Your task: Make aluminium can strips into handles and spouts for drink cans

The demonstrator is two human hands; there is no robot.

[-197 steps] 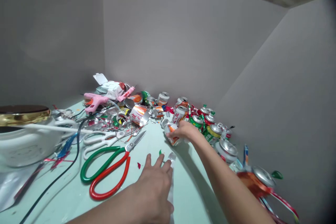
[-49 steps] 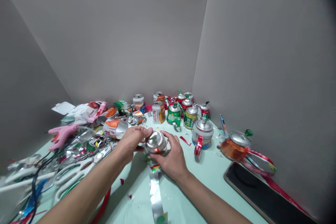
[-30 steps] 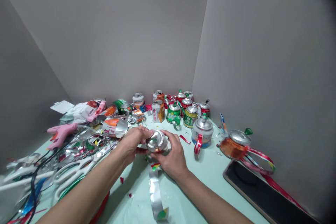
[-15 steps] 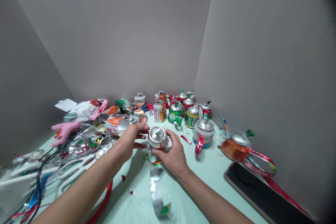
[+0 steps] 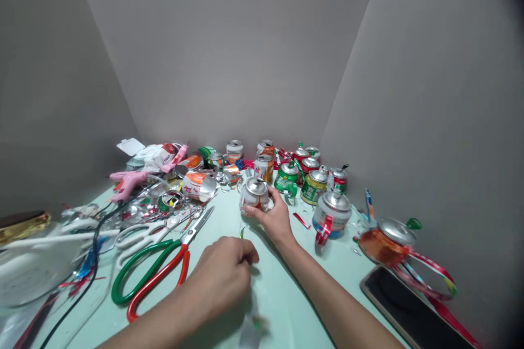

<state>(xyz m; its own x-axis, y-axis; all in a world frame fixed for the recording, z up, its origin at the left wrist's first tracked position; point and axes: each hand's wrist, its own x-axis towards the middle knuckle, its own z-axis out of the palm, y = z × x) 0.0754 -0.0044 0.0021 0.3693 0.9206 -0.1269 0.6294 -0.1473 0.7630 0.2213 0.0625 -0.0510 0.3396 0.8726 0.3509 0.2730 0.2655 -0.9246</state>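
Note:
My right hand grips a short cut drink can, white and orange with a silver top, standing upright on the pale green table. My left hand hovers lower, in front of the can, with its fingers pinched on a thin silvery metal strip that trails down toward me, blurred. A green tip shows just above the fingers. Large scissors with green and red handles lie just left of my left hand.
A row of cut cans shaped like little pots stands at the back corner. An orange can pot with ribbon strips and a black phone lie right. White scissors, a pink glue gun, scraps and a black cord crowd the left.
My left hand has let go of the can and dropped toward me, taking the metal strip. My right hand has set the can upright farther back. The view has shifted left.

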